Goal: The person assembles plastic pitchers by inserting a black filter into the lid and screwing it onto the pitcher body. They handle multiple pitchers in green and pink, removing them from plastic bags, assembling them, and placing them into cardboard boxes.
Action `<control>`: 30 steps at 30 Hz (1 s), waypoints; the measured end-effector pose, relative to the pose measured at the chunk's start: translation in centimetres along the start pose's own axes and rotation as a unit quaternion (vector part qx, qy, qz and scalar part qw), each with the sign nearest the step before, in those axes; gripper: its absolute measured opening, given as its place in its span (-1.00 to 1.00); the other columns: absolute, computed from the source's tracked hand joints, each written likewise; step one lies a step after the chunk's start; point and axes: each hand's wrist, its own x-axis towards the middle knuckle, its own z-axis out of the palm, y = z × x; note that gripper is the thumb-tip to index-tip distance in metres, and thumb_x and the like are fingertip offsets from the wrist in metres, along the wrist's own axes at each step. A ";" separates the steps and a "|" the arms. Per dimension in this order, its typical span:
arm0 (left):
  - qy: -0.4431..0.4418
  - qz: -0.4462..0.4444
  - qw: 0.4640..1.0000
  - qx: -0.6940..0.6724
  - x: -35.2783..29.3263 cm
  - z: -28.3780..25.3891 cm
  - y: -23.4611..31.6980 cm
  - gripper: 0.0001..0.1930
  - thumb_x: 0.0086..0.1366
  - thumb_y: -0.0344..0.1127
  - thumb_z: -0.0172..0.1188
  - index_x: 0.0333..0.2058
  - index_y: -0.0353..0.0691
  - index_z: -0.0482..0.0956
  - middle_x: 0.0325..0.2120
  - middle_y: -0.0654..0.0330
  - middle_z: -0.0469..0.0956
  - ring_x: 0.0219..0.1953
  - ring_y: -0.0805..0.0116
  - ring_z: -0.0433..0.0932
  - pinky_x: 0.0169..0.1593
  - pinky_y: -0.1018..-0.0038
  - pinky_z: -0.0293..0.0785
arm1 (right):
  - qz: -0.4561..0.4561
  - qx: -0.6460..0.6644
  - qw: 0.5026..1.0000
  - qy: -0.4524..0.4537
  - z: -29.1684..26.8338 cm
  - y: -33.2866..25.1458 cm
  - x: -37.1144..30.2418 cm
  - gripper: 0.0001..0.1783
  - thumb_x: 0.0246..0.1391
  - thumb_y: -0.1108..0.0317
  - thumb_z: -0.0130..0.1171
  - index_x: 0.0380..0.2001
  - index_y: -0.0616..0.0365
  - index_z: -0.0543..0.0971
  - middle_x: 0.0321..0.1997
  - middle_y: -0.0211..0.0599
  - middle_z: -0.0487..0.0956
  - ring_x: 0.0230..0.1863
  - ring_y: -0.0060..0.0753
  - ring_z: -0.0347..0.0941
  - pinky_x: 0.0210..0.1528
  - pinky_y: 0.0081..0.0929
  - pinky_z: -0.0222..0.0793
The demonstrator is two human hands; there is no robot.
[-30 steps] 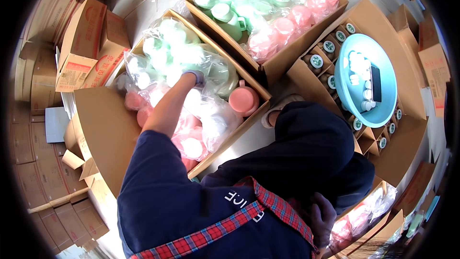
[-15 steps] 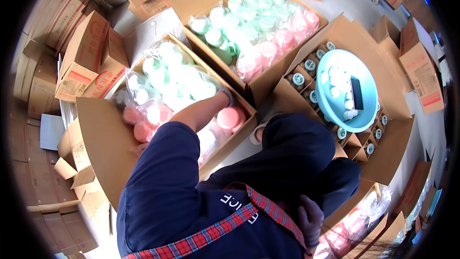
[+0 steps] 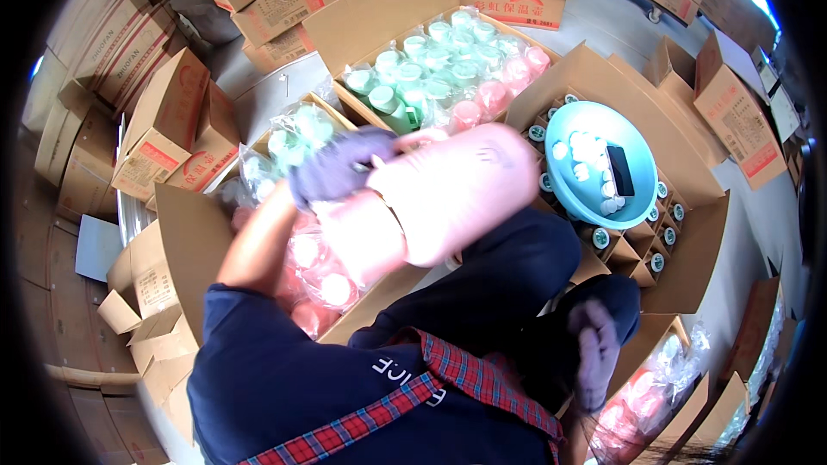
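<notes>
In a grey-purple glove, my left hand [image 3: 340,168] grips the handle of a large pink vacuum jug [image 3: 469,194], blurred by motion. It is tilted on its side above the near left carton [image 3: 185,245], partly covering the bagged pink and green jugs inside. My right hand [image 3: 594,349], gloved too, is over my lap at the lower right, apart from the jugs. Its fingers look stretched out, with nothing seen in them.
Behind stands an open carton [image 3: 379,0] of bagged green and pink jugs. To the right, a blue basin [image 3: 560,181] with white caps and a dark phone [image 3: 618,170] rests on a divided carton [image 3: 689,271] of bottles. Stacked cartons [image 3: 280,4] surround the place.
My left hand has come up out of the near left carton with the pink jug. My right hand has risen a little and moved right. The view has shifted slightly.
</notes>
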 end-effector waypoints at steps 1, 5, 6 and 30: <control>0.020 0.053 0.998 0.000 0.8 2.6 1.6 -0.73 0.11 -0.34 0.36 -0.20 -0.21 0.58 -0.22 0.07 0.56 -0.14 0.09 0.57 -0.04 0.25 0.49 | -0.024 0.065 0.997 0.035 -0.7 -0.1 1.5 -0.48 0.32 0.20 0.00 0.20 0.34 0.44 0.12 -0.12 0.55 0.10 -0.30 0.48 0.23 -0.32 0.34; 0.016 0.094 0.985 -0.147 3.6 16.9 7.9 -0.70 0.15 -0.30 0.35 -0.14 -0.22 0.60 0.08 -0.07 0.46 0.04 -0.08 0.54 0.08 0.21 0.49 | -0.117 0.261 0.950 0.124 -2.4 -2.6 7.6 -0.30 0.42 -0.11 -0.13 0.29 0.32 0.34 0.30 -0.02 0.41 0.31 -0.15 0.35 0.37 -0.16 0.24; 0.023 0.096 0.984 -0.146 3.7 20.7 8.7 -0.76 0.18 -0.25 0.29 -0.18 -0.15 0.61 0.09 -0.02 0.47 0.11 -0.01 0.49 0.13 0.19 0.43 | -0.143 0.258 0.945 0.141 -1.9 -5.2 7.0 -0.28 0.43 -0.14 -0.17 0.27 0.33 0.35 0.30 -0.01 0.42 0.29 -0.13 0.37 0.32 -0.16 0.31; 0.153 0.085 0.904 -0.389 13.5 26.9 7.1 -0.59 0.45 -0.43 -0.09 0.24 -0.28 0.39 0.18 -0.02 0.43 0.29 -0.01 0.33 0.36 0.18 0.23 | -0.151 -0.224 0.955 0.124 -6.3 1.9 5.0 -0.30 0.34 -0.04 -0.06 0.31 0.31 0.33 0.38 0.06 0.30 0.42 -0.09 0.21 0.40 -0.23 0.12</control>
